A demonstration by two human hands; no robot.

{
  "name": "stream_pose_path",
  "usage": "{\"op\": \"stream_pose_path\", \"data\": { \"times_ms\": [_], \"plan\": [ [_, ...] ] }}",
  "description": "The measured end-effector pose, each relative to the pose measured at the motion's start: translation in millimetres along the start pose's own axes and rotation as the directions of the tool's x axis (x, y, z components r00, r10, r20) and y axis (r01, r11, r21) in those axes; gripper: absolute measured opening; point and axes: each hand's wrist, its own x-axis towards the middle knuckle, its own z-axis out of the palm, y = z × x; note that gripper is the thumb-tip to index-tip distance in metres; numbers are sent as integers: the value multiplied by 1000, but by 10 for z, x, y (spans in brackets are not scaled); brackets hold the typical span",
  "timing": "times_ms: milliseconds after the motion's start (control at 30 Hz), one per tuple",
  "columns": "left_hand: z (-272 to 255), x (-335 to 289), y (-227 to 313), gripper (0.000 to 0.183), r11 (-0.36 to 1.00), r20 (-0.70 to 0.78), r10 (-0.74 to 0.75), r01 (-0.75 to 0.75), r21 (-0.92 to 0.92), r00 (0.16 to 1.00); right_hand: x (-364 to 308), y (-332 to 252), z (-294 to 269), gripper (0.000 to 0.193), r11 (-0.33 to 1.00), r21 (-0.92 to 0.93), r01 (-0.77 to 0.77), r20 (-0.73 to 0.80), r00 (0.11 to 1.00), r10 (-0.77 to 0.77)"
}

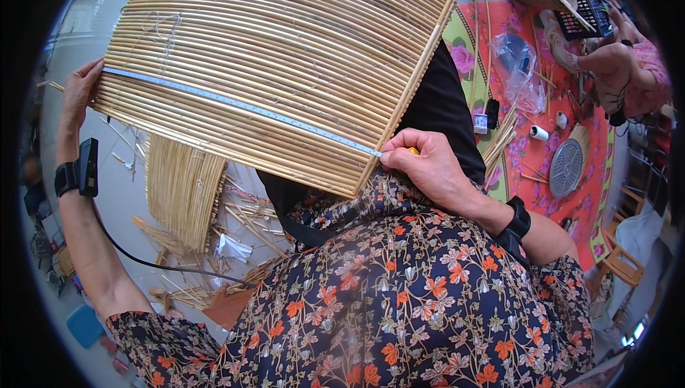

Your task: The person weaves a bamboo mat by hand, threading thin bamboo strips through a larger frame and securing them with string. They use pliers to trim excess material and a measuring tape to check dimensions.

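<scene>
A large panel of straw-coloured stalks [235, 53], laid side by side and tied with thread, rests across my lap. Along it runs a pale blue measuring tape [242, 108], stretched from the left edge to the right edge. My left hand [80, 95] pinches one end of the tape against the panel's left edge. At the lower right corner, my right hand [432, 174] is closed on the other end, thumb and finger pressed together. A bit of yellow shows under its fingers; the rest of that object is hidden. A loop of loose thread [163, 28] lies on the stalks.
A smaller stalk panel [184, 188] and loose stalks lie on the floor below. To the right, a red floral mat [503, 24] bears thread spools [539, 133], a grey perforated disc [566, 167] and a plastic bag [526, 88]. Another person's bare leg [606, 63] is at far right.
</scene>
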Motion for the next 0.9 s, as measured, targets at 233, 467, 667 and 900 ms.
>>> {"op": "stream_pose_path", "data": {
  "times_ms": [233, 467, 667, 900],
  "plan": [
    [10, 29, 5, 38, 999, -23, -2, 3, 32, 1000, 4, 5, -5, 11, 999, -41, 5, 2, 1000, -5],
    [-21, 61, -30, 37, 999, -12, 4, -4, 32, 1000, -39, -114, 9, 13, 997, 31, -66, 10, 998, 66],
    [-18, 43, -10, 38, 997, -47, 11, -8, 71, 999, 24, 27, -15, 24, 994, -102, 47, -42, 998, -52],
    [276, -149, 269, 36, 990, -99, -3, 17, 142, 995, 51, 23, -47, 23, 969, -220, 111, -30, 992, -120]
  ]
}}
